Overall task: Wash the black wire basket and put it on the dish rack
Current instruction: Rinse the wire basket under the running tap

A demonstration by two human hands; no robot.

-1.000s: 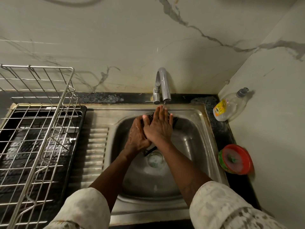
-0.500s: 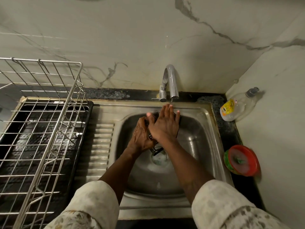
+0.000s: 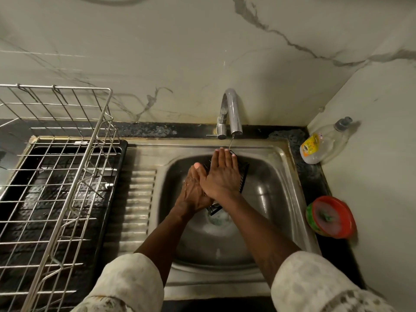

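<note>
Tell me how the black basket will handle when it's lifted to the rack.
Probably slippery: the basket sits under the stream from the tap. Likely light for its size, being open thin wire. Probably stiff: its wires look straight under the flat right hand.

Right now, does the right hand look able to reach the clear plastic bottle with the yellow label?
Probably yes. The right hand lies flat on the black wire basket, gripping nothing, and only bare steel sink rim and dark counter lie between it and the bottle.
</note>
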